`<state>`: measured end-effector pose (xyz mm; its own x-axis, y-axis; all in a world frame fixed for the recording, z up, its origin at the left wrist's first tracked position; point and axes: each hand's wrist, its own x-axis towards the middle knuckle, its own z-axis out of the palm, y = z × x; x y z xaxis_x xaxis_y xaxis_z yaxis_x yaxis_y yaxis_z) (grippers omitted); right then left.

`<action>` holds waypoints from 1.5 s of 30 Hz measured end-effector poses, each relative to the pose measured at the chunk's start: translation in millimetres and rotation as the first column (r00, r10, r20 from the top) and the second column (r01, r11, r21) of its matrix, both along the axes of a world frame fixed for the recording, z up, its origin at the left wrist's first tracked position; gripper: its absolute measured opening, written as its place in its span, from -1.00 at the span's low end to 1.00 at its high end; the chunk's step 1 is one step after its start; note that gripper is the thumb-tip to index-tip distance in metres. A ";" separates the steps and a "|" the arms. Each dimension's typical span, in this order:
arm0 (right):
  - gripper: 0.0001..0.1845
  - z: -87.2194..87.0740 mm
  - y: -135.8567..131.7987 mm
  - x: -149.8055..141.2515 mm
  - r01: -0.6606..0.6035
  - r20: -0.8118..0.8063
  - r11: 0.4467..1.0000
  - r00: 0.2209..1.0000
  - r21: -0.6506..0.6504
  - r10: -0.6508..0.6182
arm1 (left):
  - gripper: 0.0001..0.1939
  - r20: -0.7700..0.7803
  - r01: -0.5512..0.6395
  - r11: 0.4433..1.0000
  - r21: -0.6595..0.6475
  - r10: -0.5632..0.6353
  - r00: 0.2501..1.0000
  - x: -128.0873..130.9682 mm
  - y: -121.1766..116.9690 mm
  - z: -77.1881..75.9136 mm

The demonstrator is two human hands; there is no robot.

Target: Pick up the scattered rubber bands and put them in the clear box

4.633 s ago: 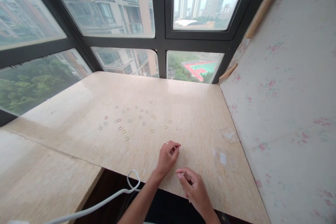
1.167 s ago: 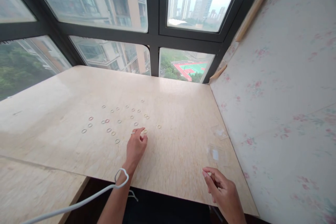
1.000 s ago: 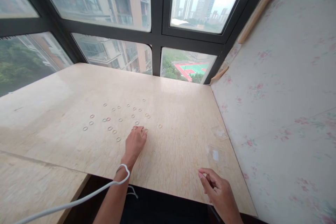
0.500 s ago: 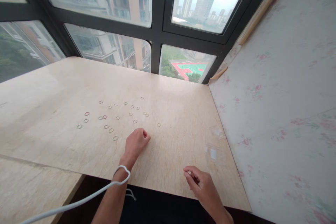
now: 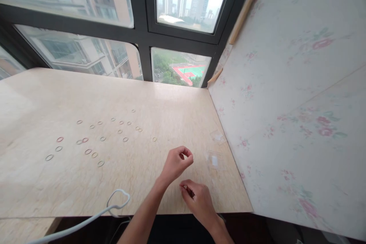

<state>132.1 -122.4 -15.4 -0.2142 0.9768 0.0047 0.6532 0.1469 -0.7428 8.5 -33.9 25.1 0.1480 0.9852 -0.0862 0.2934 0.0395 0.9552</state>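
My left hand (image 5: 177,162) hovers above the right part of the marble-patterned ledge, thumb and index finger curled into a pinch. Just below and to its right is my right hand (image 5: 199,198), its thumb and fingertips pressed together near the front edge. Whatever either pinch holds is too small or hidden to make out. Several thin coloured rings lie scattered on the left, among them a dark red ring (image 5: 60,139), a green ring (image 5: 101,163) and a yellow ring (image 5: 154,139), the last being closest to my left hand.
Two small clear plastic pieces, a nearer one (image 5: 215,161) and a farther one (image 5: 218,137), lie by the floral wall (image 5: 286,122). A white cable (image 5: 85,222) with a looped end crosses the ledge's (image 5: 177,110) front edge at left. Dark window frames (image 5: 144,38) rise behind.
My left hand has moved right, away from the rings and close to my right hand. The view has shifted right. My right hand keeps its pinch.
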 end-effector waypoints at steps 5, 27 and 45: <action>-0.74 -13.0 4.2 -0.8 0.113 -0.133 0.993 0.985 0.039 -0.107 | -0.89 0.079 0.063 0.998 0.029 -0.065 0.995 39.4 14.2 -2.9; -0.80 -12.9 5.3 9.0 0.177 -0.410 0.983 0.893 -0.056 -0.184 | -0.88 -0.226 0.255 0.942 0.217 -0.206 0.952 104.6 30.3 -3.8; -0.67 7.9 46.8 -14.4 0.158 -0.494 0.971 0.839 -0.181 -0.228 | -0.80 0.008 -0.131 0.983 0.125 0.131 0.991 -22.4 -56.2 -43.9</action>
<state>117.7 -75.6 -7.5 -0.0233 0.9975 -0.0666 0.1843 -0.0612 -0.9810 -13.8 -90.1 -18.8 0.0165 0.9991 0.0391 0.2940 -0.0422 0.9549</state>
